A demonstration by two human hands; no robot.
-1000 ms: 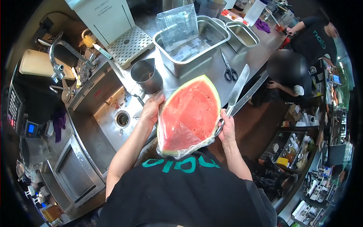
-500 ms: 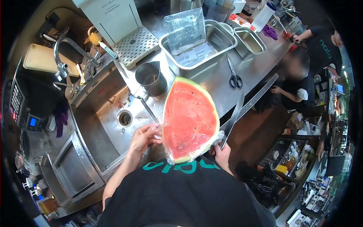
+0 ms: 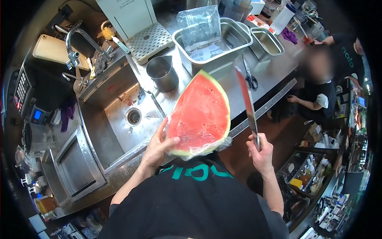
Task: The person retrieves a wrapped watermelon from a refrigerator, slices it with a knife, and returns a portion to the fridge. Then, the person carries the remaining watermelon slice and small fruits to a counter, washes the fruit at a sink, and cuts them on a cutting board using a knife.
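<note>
We see a cut watermelon, partly wrapped in clear film, in the left hand as the right hand grips a knife.

The watermelon lies near the centre of our view. At its 8 o'clock, the left hand clasps its edge, thumb on the film, other fingers partly hidden; at 4, the right hand covers most of the knife's handle, blade angled between 11 and 12. At 12, a steel pan holds a printed plastic bag; we cannot make out everything beneath. A jug at 11 has a dark interior we cannot read; beyond, the top edge crops a dispenser.
</note>
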